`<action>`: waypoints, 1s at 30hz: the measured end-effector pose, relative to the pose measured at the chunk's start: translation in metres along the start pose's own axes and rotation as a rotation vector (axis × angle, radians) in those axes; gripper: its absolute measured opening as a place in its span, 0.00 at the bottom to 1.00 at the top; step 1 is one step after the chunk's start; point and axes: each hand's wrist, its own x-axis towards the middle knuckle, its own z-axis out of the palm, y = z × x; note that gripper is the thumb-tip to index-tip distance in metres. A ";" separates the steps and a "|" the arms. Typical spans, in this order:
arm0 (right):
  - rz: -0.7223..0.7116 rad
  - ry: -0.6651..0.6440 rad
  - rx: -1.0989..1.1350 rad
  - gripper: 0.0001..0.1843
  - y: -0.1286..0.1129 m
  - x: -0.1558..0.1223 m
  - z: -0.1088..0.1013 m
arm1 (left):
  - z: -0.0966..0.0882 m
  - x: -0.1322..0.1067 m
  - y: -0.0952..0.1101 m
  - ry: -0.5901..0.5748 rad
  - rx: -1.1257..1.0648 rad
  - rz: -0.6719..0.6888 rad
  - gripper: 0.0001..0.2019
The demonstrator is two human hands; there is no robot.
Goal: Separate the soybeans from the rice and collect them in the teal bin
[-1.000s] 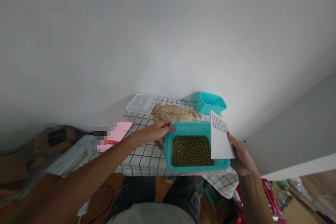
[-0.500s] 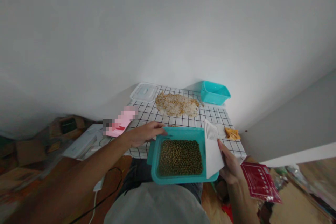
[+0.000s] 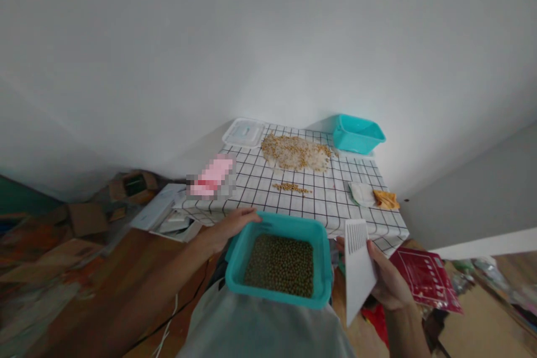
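Observation:
My left hand (image 3: 241,224) is closed on the far left rim of a teal plastic tub (image 3: 323,251). Small green beans, which look like mung beans (image 3: 281,265), cover the tub's bottom. The tub is at the table's near edge, close against my body. Just right of it, my right hand (image 3: 388,279) grips a thin white slotted panel (image 3: 358,274), held tilted on edge and apart from the tub. On the checked cloth beyond lies a spread pile of pale grains and yellow beans (image 3: 296,152). A thin row of yellow beans (image 3: 292,187) lies nearer.
A second teal tub (image 3: 358,137) stands at the back right. A clear lid (image 3: 244,133) lies at the back left. A white cloth (image 3: 361,194) and an orange cloth (image 3: 386,199) are on the right. Below the table's right side is a red package (image 3: 428,279); boxes (image 3: 88,218) crowd the left floor.
The tub with green beans has come nearer my body, uncovering the row of yellow beans. My right hand has moved the white panel off the tub's right side, outward and down.

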 end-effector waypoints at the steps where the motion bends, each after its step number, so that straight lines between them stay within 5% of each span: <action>1: -0.002 0.008 0.009 0.22 0.002 0.001 -0.002 | 0.001 0.000 -0.003 -0.001 -0.009 -0.004 0.10; 8: -0.059 0.008 -0.008 0.23 0.011 0.004 0.017 | 0.011 0.003 -0.016 0.074 -0.038 -0.009 0.14; 19: -0.061 -0.023 -0.204 0.24 0.016 -0.010 0.072 | 0.020 -0.014 -0.004 0.127 -0.063 0.031 0.19; 26: -0.197 0.158 -0.126 0.30 0.021 -0.017 0.092 | 0.026 -0.030 0.010 -0.070 -0.296 0.119 0.27; 30: -0.224 0.220 -0.093 0.28 0.018 -0.015 0.090 | 0.022 -0.047 -0.009 -0.300 -0.566 0.103 0.35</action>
